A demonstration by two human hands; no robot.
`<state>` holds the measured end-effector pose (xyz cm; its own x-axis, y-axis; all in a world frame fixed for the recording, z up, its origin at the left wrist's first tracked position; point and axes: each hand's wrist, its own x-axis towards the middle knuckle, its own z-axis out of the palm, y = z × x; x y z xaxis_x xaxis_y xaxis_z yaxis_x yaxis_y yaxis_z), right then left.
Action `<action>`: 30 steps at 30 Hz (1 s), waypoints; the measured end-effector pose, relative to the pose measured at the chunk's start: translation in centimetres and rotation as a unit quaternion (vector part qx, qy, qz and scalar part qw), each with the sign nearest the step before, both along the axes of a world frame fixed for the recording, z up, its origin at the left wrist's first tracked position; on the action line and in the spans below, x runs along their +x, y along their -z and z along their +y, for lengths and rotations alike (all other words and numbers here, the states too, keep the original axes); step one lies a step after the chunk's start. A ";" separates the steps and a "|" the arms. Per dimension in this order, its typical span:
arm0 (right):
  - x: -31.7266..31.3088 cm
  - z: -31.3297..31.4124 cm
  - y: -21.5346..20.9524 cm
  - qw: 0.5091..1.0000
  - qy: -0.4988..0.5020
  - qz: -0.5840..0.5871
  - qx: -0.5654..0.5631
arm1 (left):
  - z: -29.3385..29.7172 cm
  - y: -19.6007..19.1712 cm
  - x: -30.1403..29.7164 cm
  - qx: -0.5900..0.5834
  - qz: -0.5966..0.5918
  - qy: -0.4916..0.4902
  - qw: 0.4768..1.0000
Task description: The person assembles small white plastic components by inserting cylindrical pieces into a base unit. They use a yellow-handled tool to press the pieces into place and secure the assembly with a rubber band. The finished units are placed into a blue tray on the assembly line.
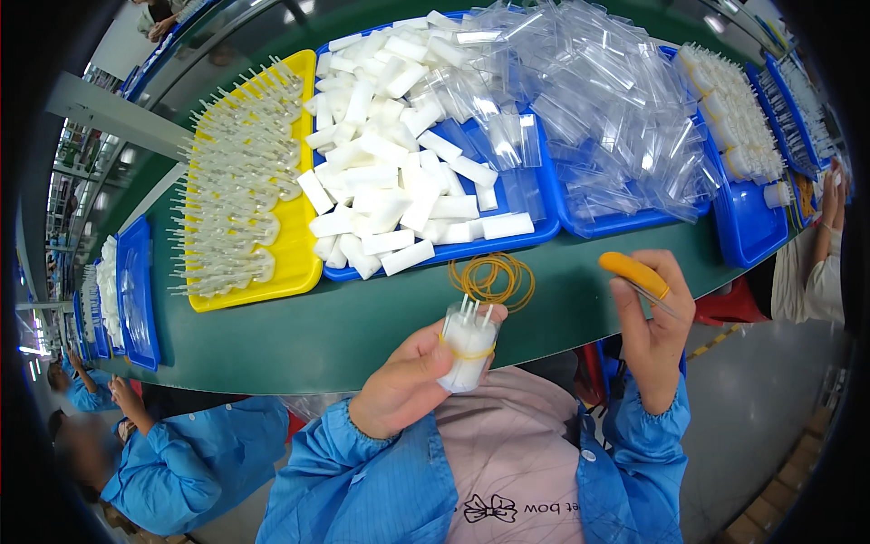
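Note:
In my left hand (403, 376) is a bundle of white cylinders (469, 344) with thin white stems sticking up. A yellow rubber band circles the bundle, and clear plastic seems to be wrapped round it. My fingers and thumb close on its sides. Off to the right, my right hand (652, 335) is raised, with thumb and fingers closed on a tool with a rounded orange handle (633, 272) and a thin metal part; its exact kind cannot be made out. Between my hands, a loose pile of yellow rubber bands (494, 279) lies on the green table (381, 317).
A yellow tray (294, 263) holds stemmed white pieces. Blue trays beside it carry white cylinders (390, 181) and clear plastic sleeves (616, 118). Another blue tray (757, 227) at right has stemmed bundles. A person in blue (199, 453) is at left; another person's hands (834, 195) show at far right.

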<state>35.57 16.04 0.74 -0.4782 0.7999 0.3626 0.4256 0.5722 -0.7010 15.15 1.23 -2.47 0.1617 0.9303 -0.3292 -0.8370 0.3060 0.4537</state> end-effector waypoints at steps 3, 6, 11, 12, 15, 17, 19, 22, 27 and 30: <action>1.4 0.6 1.2 0.981 0.069 -0.143 0.111 | 0.2 0.1 -0.2 0.005 -0.051 -0.014 0.999; 2.2 1.1 2.4 0.965 0.106 -0.211 0.109 | 0.4 0.2 -0.4 0.008 -0.084 -0.025 0.996; 1.0 -0.4 1.5 0.995 0.065 -0.052 0.054 | 0.4 0.7 -0.4 0.007 -0.153 -0.028 0.988; 0.2 -1.2 0.8 0.999 0.041 -0.006 0.008 | 0.3 1.0 -0.4 0.006 -0.160 -0.027 0.987; -1.5 -3.1 -0.4 0.987 -0.127 0.040 -0.087 | 0.4 1.1 -0.3 0.011 -0.172 -0.011 0.985; -2.6 -3.9 -0.9 0.969 -0.209 0.025 -0.127 | 0.3 0.9 -0.2 0.022 -0.160 0.001 0.987; -4.0 -4.4 -1.1 0.969 -0.229 0.013 -0.088 | 0.2 0.7 0.1 -0.003 -0.163 -0.005 0.987; -4.7 -4.9 -0.8 0.976 -0.212 -0.012 -0.050 | -0.1 0.6 0.2 -0.011 -0.169 -0.001 0.986; -4.8 -5.0 -0.4 0.983 -0.172 -0.017 -0.067 | 0.1 0.6 0.3 0.003 -0.186 0.010 0.983; -4.9 -4.6 -0.3 0.981 -0.173 -0.004 -0.084 | 0.1 0.7 0.4 0.018 -0.190 0.015 0.982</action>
<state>30.67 11.40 1.06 -0.7340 0.6374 0.2344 0.2322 0.5599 -0.7953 15.54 1.37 -3.21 0.2935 0.9333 -0.2069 -0.9387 0.3223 0.1222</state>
